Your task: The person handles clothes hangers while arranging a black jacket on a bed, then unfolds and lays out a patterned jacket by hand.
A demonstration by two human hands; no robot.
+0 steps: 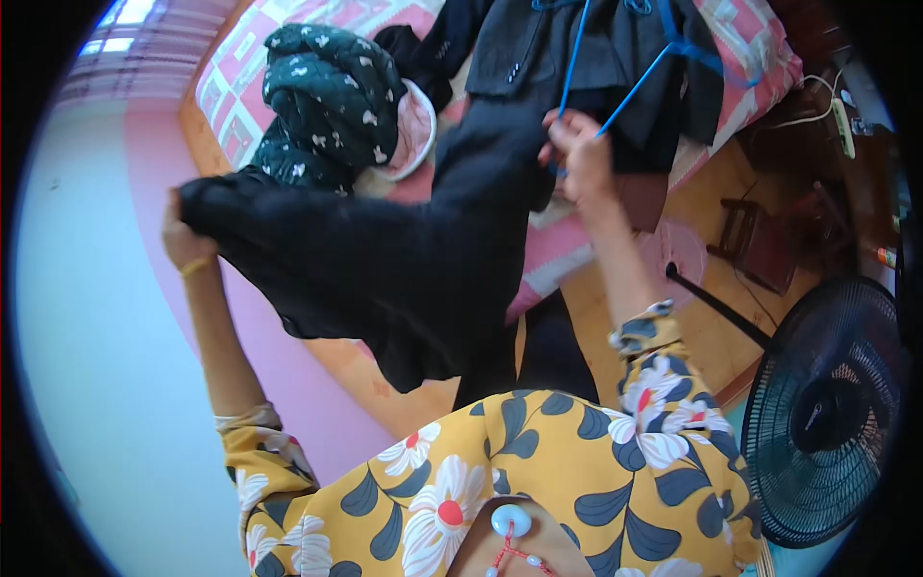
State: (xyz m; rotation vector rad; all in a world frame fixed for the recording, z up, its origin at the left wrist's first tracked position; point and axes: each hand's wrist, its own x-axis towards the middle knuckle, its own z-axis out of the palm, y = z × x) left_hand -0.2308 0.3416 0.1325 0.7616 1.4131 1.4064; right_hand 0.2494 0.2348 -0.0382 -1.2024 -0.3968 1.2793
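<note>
A black garment [385, 260] is stretched sideways in front of me, its lower edge hanging in loose folds. My left hand [187, 234] is closed around its far left end. On the other side, my right hand [581, 159] has its fingers closed on a thin blue clothes hanger [630, 99], right beside the garment's upper right part. Behind the hanger, a dark grey jacket [524, 48] is spread on the bed. A dark green garment with white bow-like prints [332, 96] and a pink lining lies bunched up past the black cloth.
The bed [231, 91] has a pink and white patterned cover. A black standing fan [822, 413] is close on my right, with a small wooden stool [760, 240] beyond it. A white power strip [843, 127] is at the far right. A wall [87, 288] runs along my left.
</note>
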